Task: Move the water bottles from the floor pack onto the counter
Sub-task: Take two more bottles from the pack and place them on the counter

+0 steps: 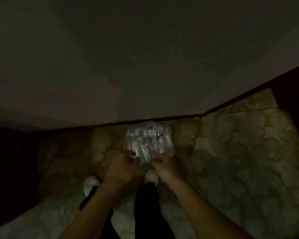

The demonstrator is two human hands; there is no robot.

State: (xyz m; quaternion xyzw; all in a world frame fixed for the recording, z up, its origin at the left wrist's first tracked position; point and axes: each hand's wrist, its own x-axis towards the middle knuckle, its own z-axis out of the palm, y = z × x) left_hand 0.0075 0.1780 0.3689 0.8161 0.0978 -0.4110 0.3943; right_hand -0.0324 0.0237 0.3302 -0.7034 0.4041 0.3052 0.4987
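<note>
Lying on the floor (231, 161), pushed right up against the foot of the wall (145, 66): the pack of water bottles (148, 142), a rounded block in clear, crinkled shrink film, glinting where the dim light is catching it. Showing through the film as pale upright ribs, the bottles, too blurred for counting; a small printed label near the pack's far edge, unreadable. Sitting there most likely for being out of the walking path, tucked against the skirting.

Reaching down to the pack's near edge, 2 bare hands. The left hand (123, 168), curled with fingers bent, touching or just beside the near left corner of the pack; whether pinching film or only closing toward it, impossible telling. The right hand (164, 168), drawn into a loose fist at the near right corner, seeming to be gripping a fold of film, though blur is preventing certainty. Probably working at tearing the wrap open or getting purchase for hauling, judging by both hands meeting at 1 edge.

Standing just behind the pack, 2 feet in white slippers (91, 185) and dark trousers. Spreading outward, mottled stone-patterned flooring, glossy and greenish-brown. No counter showing anywhere here; no bottle yet looking freed.
</note>
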